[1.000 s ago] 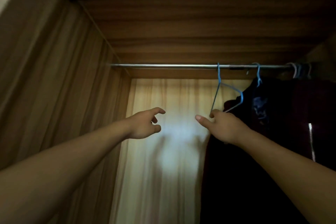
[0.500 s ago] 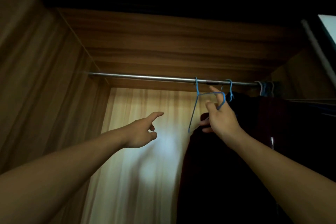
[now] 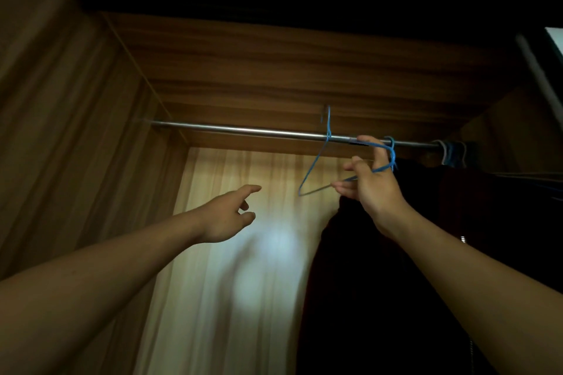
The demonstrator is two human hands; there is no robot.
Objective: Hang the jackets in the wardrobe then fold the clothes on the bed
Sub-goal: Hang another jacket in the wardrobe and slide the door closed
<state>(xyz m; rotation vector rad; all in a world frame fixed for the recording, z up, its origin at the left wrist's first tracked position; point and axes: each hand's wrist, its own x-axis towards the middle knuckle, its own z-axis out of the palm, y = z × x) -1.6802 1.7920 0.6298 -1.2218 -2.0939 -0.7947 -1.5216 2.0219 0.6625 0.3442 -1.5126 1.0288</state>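
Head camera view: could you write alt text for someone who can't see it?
A person's right hand grips an empty blue wire hanger, its hook poking above a wardrobe's metal rail. The left hand reaches forward, open and empty. Dark jackets hang at the right.

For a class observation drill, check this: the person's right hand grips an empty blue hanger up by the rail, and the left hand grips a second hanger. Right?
Not quite. The head view shows the left hand open, fingers reaching forward, holding nothing. The right hand does grip the empty blue hanger by the rail.
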